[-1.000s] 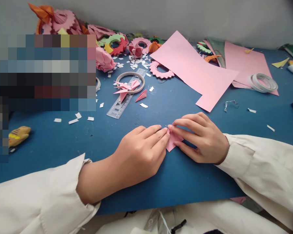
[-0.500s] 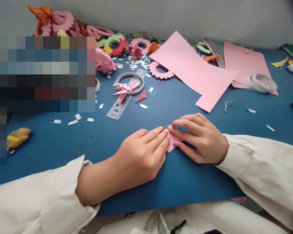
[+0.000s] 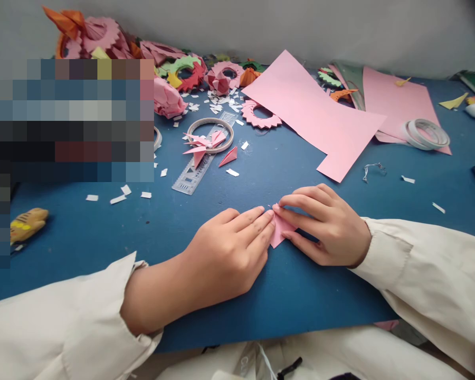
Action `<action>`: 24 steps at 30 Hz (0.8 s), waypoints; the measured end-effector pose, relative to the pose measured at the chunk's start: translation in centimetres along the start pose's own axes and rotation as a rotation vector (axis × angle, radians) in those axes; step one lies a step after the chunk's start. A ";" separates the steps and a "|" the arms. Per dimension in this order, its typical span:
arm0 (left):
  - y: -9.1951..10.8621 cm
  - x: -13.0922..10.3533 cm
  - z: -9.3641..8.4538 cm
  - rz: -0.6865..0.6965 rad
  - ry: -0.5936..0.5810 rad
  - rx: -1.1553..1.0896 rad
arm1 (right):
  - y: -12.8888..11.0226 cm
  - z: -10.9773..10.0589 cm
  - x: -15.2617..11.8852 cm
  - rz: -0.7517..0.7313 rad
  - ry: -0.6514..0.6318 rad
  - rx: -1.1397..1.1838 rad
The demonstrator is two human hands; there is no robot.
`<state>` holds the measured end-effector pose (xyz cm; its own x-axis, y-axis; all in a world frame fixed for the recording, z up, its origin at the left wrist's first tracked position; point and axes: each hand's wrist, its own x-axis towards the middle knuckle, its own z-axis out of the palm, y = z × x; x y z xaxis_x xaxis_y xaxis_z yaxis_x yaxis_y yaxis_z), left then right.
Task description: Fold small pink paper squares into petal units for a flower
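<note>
A small piece of pink paper [image 3: 277,232] lies on the blue table [image 3: 301,301] between my hands. My left hand [image 3: 237,248] presses its left part with the fingers together, covering some of it. From the other side, my right hand [image 3: 324,227] holds the paper's top and right edges with its fingertips. Beyond them, several pink folded pieces [image 3: 200,145] rest at a tape roll [image 3: 231,138], over a clear ruler [image 3: 188,177]. One more pink folded piece [image 3: 228,157] is to their right.
A large pink sheet [image 3: 316,113] spreads behind my right hand. Tape rolls [image 3: 427,134] sit on another pink sheet [image 3: 399,100]. Folded paper rings [image 3: 261,114] and white scraps [image 3: 146,195] are scattered about. The left side is pixelated.
</note>
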<state>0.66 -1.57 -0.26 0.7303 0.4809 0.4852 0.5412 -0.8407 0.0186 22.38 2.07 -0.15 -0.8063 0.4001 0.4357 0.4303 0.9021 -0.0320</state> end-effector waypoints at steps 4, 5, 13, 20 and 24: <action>0.0 0.0 0.1 -0.002 -0.010 -0.014 | 0.0 0.0 0.0 -0.003 -0.001 0.002; 0.0 0.1 0.1 -0.001 -0.008 -0.017 | 0.0 0.0 0.0 -0.004 -0.002 0.004; -0.2 0.1 -0.2 0.030 -0.036 -0.014 | 0.0 0.0 0.0 0.000 -0.010 0.007; 0.1 0.3 -0.5 0.068 -0.025 -0.047 | 0.1 0.0 -0.1 -0.004 -0.010 0.015; 0.2 0.2 -0.6 0.078 -0.004 -0.108 | 0.1 0.0 0.0 -0.005 -0.017 0.013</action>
<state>0.66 -1.80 0.40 0.7700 0.4142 0.4854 0.4351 -0.8972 0.0754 22.45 2.12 -0.16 -0.8153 0.3983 0.4203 0.4209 0.9061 -0.0421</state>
